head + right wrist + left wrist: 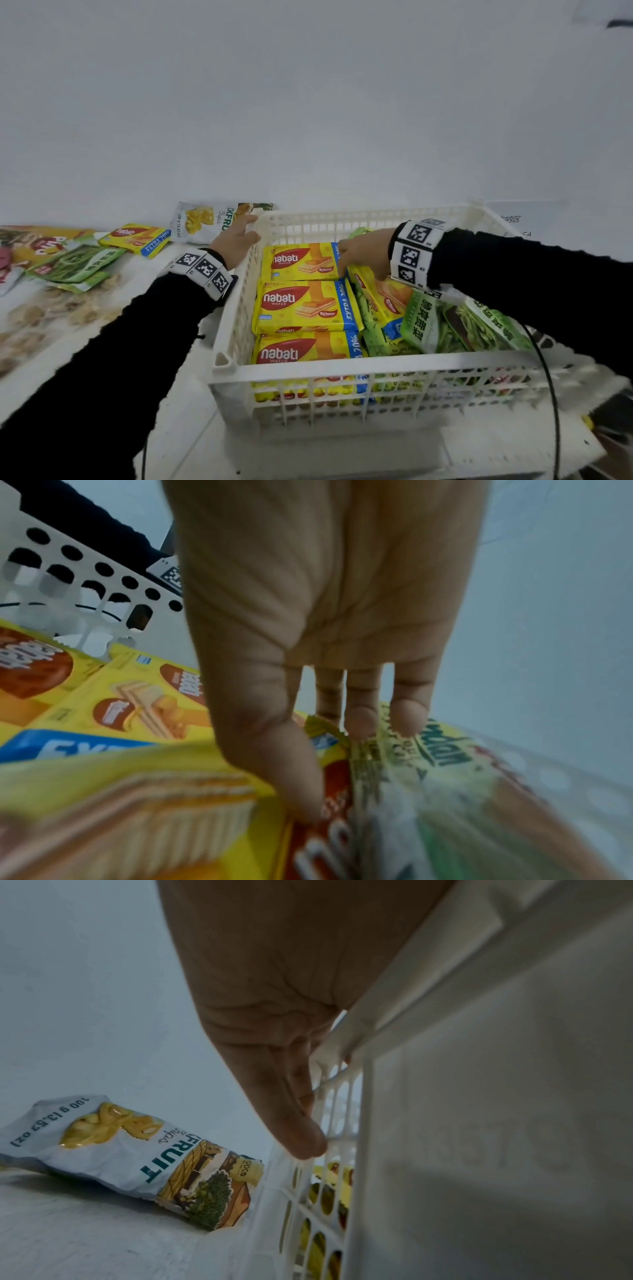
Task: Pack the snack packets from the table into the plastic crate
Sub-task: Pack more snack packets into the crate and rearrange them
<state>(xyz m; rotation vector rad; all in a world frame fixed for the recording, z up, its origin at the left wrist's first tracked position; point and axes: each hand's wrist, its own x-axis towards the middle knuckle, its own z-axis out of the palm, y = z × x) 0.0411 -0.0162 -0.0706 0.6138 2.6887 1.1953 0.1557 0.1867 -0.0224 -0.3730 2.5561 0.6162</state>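
A white plastic crate (342, 368) holds three flat yellow wafer packets (305, 305) on its left side and green pea packets (455, 318) on its right. Between them a fourth wafer packet (383, 294) stands tilted. My right hand (356, 257) reaches into the crate and pinches this packet's upper end. In the right wrist view the thumb (301, 791) lies on the wafer packet (171, 804), with the fingers behind its edge against a green packet (428, 750). My left hand (239, 236) rests with straight fingers (301, 1123) against the crate's left wall (479, 1096).
On the table left of the crate lie a jackfruit chips bag (198, 222) (137, 1156), another yellow wafer packet (137, 238), green pea packets (78, 263) and an orange bag (44, 243). A black cable (548, 377) runs past the crate's right side. A white wall stands behind.
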